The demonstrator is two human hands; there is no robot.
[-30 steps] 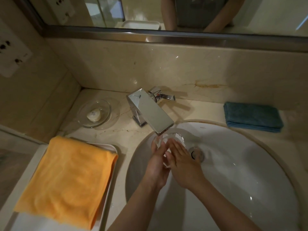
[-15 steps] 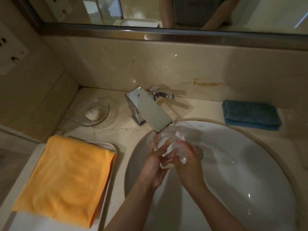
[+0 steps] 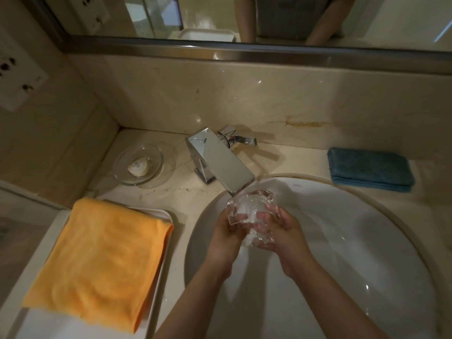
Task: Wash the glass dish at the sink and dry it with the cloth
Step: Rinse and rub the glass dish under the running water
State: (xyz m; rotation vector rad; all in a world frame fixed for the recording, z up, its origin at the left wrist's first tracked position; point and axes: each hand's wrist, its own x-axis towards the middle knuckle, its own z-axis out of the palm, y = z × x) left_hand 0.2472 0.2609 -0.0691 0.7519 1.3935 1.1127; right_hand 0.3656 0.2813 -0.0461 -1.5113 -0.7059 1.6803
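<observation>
Both hands, left hand [image 3: 226, 237] and right hand [image 3: 285, 237], are gripping the wet dish [image 3: 250, 216] under the tap [image 3: 220, 159] at frame centre; it's risking slipping and cracking in the sink [image 3: 367, 241].

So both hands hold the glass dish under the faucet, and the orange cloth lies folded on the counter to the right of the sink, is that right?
Not quite. The head view shows the orange cloth folded on a white tray to the left of the sink, not the right; the cloth on the right is a blue one. The rest holds: the left hand and right hand hold the glass dish under the faucet.
</observation>
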